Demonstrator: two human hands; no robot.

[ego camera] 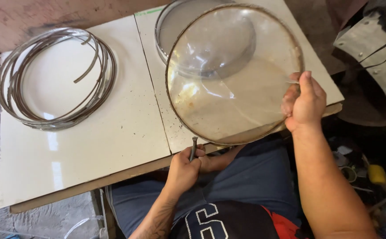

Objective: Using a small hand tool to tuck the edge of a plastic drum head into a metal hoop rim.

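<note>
My right hand (304,102) grips the right edge of a large clear round disc with a thin metal rim (228,84), holding it tilted above the table. My left hand (185,167) is closed around a small dark metal tool (193,147) whose tip touches the disc's lower rim. Behind the disc lies another round clear lid with a metal rim (175,26), partly hidden by the disc.
A coil of several thin metal bands (55,79) lies at the left of the white tiled tabletop (113,132). A riveted metal sheet (374,48) stands at the far right. Clutter covers the floor at lower right (370,177).
</note>
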